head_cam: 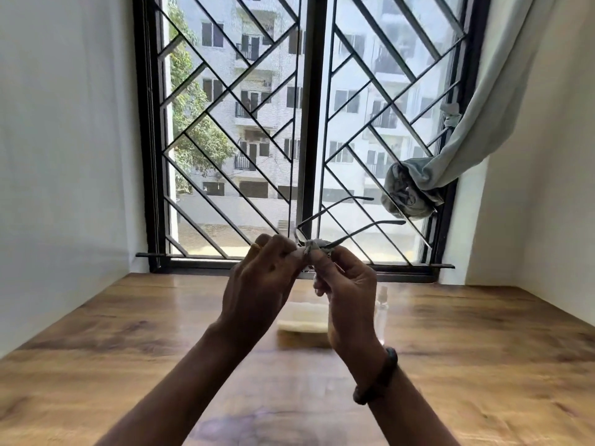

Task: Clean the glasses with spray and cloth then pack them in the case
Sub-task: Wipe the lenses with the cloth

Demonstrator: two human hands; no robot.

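Note:
I hold thin-framed glasses (341,210) up in front of the window, their two temple arms pointing up and to the right. My left hand (260,278) grips the frame at its left side. My right hand (346,291) pinches a small pale cloth (314,245) around a lens. The lenses are mostly hidden by my fingers and the cloth. On the wooden table (128,349) below my hands lies a cream-coloured case (302,320), partly hidden by my wrists. A small clear spray bottle (382,304) stands just right of my right hand.
A barred window (309,123) fills the wall ahead. A grey curtain (467,140) is knotted at its right side. White walls close in on both sides of the table. A dark bracelet (376,378) sits on my right wrist.

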